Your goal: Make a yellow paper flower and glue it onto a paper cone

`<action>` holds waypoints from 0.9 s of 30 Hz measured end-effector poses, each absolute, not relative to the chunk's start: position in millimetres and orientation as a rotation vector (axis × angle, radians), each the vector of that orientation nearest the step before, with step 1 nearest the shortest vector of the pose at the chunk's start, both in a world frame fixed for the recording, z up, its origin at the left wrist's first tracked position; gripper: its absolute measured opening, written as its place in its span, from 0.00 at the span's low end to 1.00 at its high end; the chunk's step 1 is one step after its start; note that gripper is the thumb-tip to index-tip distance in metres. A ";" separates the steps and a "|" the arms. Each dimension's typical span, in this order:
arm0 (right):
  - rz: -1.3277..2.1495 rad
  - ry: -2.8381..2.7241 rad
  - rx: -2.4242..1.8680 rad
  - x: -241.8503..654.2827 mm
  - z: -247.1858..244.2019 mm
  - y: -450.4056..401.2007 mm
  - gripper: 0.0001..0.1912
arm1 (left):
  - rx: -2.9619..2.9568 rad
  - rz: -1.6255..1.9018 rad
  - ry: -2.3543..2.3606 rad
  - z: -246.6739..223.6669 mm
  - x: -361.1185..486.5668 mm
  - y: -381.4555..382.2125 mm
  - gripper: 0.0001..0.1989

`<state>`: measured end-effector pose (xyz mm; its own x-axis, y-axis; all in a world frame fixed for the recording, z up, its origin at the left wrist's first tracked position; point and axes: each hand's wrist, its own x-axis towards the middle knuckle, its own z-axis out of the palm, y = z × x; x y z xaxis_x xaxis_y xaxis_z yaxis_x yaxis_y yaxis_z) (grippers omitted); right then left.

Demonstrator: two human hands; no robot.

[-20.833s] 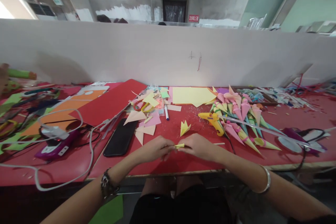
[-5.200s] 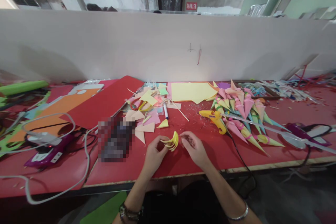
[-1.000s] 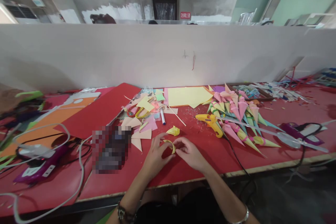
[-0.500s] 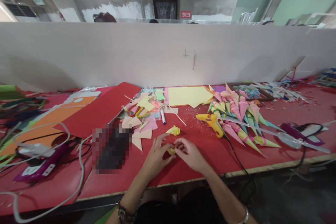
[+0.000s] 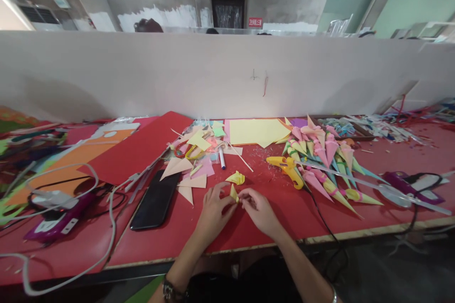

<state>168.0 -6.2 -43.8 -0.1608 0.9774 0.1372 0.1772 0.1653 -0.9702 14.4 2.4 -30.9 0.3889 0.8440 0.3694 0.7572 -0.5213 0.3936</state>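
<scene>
Our left hand [image 5: 213, 210], half-curled, pinches a small yellow paper piece [image 5: 233, 193].
It points upward now, no longer looped — our right hand [image 5: 258, 208] bends beside it, grip unclear.

My bare left hand [image 5: 213, 208] and bare right hand [image 5: 259, 208] come close together in front of me, just above the surface, fingertips pointing inward. On the left, the fingers are curved forward and the thumb reaches across in a pinch. On the right, my fingers are bent, their tips angled toward the left ones; I can't tell how tightly they close. My left forearm [image 5: 183, 260] and right forearm [image 5: 298, 260] slant inward from the lower edge. A dark bracelet [image 5: 169, 289] circles my left arm, a silver bangle [image 5: 334, 296] my right.
</scene>
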 end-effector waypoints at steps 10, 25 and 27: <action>1.221 -1.480 -1.129 175.4 -39.0 -14.3 0.16 | 2.314 1.078 1.398 -29.3 -0.1 -8.6 0.07; 1.471 -1.376 -1.055 177.9 -32.3 -11.5 0.14 | 2.319 1.147 1.210 -19.3 -4.4 -7.4 0.07; 1.434 -1.410 -1.100 175.2 -32.0 -11.6 0.14 | 2.318 1.141 1.199 -19.7 -4.3 -8.0 0.07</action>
